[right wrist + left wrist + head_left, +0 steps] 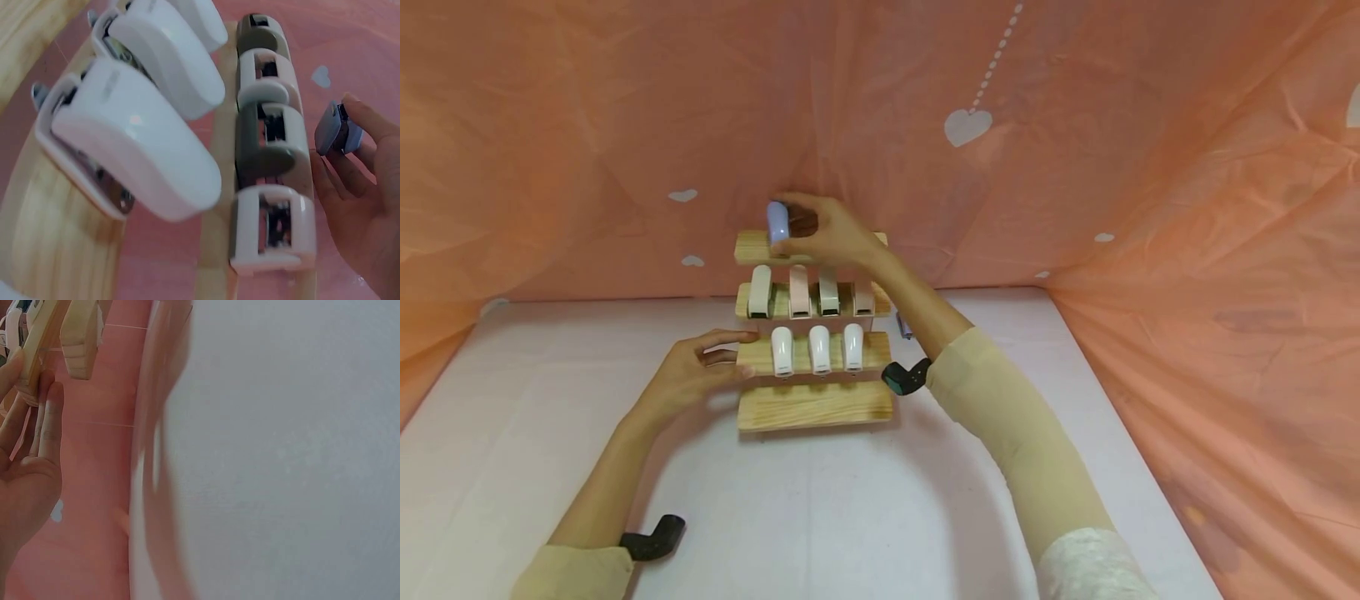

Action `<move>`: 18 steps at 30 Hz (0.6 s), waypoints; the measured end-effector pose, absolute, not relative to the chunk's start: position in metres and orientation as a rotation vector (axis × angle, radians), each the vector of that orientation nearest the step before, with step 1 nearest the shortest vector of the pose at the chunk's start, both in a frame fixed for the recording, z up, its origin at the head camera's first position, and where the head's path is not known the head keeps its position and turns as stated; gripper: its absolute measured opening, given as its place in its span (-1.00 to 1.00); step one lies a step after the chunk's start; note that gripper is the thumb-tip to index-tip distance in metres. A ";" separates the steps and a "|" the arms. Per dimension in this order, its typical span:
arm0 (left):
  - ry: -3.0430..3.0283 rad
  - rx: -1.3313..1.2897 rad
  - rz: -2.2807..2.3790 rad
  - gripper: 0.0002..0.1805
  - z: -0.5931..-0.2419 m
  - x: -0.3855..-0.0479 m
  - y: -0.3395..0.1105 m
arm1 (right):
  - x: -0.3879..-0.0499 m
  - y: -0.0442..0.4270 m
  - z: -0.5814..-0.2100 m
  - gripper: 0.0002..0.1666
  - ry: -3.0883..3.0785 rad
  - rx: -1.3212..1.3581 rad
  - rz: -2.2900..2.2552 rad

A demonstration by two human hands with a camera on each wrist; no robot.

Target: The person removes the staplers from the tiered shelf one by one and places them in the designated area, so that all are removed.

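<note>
Head feed: I've got the right hand (833,235) pinching the lavender stapler (778,222) between thumb and fingers, gap just its width. It's over the left end of the top shelf (750,248) (can't tell if it's touching). Left hand (691,367) pinches the left end of the third shelf down (760,356). Three white staplers (819,348) sit there; four paler-toned staplers (799,292) one tier up.
</note>
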State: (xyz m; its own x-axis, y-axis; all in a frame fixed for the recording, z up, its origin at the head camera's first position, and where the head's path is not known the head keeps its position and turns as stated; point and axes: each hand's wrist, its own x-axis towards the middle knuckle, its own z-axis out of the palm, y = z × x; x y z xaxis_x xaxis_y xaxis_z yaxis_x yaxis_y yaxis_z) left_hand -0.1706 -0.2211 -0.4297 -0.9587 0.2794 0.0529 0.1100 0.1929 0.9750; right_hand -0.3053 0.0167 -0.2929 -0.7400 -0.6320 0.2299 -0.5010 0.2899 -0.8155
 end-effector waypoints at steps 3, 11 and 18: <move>2.324 0.378 1.869 -0.41 -0.429 -0.171 -0.221 | -0.306 0.023 -0.291 -0.19 2.417 -1.077 -1.453; 2.347 0.343 1.844 -0.41 -0.429 -0.170 -0.221 | -0.305 0.047 -0.293 -0.19 2.368 -1.064 -1.529; 2.352 0.389 1.865 -0.43 -0.431 -0.171 -0.226 | -0.306 0.068 -0.297 -0.21 2.382 -1.043 -1.598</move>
